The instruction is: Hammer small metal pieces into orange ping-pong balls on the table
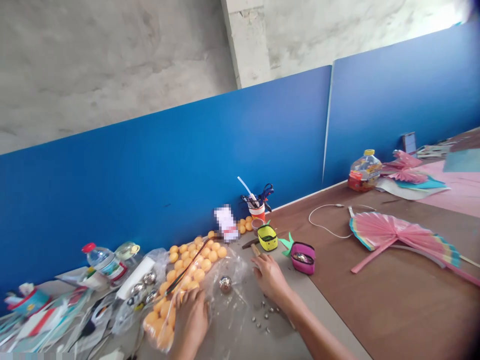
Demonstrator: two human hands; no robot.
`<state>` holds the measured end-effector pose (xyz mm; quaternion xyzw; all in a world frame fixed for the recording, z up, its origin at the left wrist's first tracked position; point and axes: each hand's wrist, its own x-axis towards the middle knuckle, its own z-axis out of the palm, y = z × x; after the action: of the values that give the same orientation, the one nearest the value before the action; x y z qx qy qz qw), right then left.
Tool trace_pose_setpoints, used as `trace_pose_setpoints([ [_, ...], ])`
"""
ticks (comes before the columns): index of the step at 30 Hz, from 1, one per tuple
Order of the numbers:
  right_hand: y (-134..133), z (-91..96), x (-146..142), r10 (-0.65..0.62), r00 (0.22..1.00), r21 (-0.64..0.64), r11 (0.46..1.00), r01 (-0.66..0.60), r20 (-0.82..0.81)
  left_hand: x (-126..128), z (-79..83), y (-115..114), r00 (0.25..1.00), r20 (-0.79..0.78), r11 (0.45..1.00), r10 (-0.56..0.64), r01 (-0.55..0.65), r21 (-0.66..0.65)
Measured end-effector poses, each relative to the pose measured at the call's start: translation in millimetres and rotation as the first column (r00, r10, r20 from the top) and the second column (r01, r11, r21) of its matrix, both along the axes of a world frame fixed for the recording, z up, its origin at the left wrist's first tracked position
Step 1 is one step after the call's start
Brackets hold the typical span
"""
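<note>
My left hand (pixel 193 317) rests palm down on the edge of a clear plastic bag of orange balls (pixel 199 275), fingers a little bent and apart. My right hand (pixel 272 277) reaches forward over the grey mat, its fingers stretched out. Just past its fingertips shows the end of a pale wooden stick (pixel 255 249); the hand covers what lies beneath. Between my hands sits a shiny metal ball (pixel 225 284), with several small metal balls (pixel 266 316) nearer me. Beyond my right hand are a yellow pouch (pixel 267 238) and a purple pouch (pixel 303 258), which has shiny contents.
A blue partition (pixel 168 180) closes off the back. Before it stand a cup of tools (pixel 257 210) and a drink bottle (pixel 364 171). Bottles (pixel 107 262) and mixed craft supplies (pixel 41 320) crowd the left. A pink pleated fan (pixel 397 232) lies on the brown table at right.
</note>
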<state>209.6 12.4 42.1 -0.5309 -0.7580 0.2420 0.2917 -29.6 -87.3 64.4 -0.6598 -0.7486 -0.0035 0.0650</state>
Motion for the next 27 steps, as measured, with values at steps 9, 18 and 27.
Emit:
trace_pose_setpoints([
  [9,1.4,-6.0,-0.3,0.002,1.000,-0.003,1.000,-0.002,0.000,-14.3,6.3,5.7,0.983,-0.174,0.997,0.063,-0.053,0.061],
  [18,2.1,-10.7,-0.9,0.004,1.000,0.017,1.000,-0.003,-0.020,-36.3,19.2,11.2,0.970,-0.240,0.994,0.045,-0.019,0.110],
  [27,0.8,-9.2,-1.5,0.010,1.000,0.019,1.000,-0.010,-0.008,-69.7,25.7,14.9,0.947,-0.321,1.000,-0.002,0.011,0.027],
])
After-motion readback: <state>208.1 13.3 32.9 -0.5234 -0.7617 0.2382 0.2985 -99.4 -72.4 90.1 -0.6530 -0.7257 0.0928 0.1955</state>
